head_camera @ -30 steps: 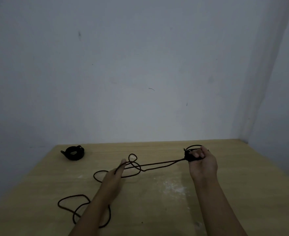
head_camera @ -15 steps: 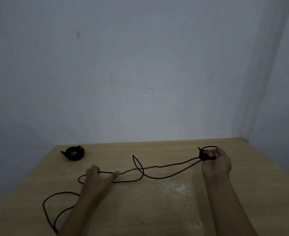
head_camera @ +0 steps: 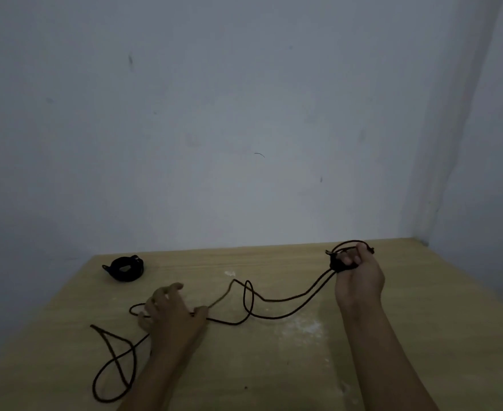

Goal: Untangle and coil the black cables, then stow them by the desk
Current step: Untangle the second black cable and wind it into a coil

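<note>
Against grey wall, wooden desk, corner

The long cable is black all the way along, thin and plain, with no stripes. Where it bunches up in the right hand it makes a dark black clump. The small coiled cable far back on the left is black too, with a tiny pale glint on top. The desk is light yellow-brown wood with faint lines running across it and some whitish dusty smudges near the middle. The wall is pale blue-grey, plain, with a few small dark marks.
</note>
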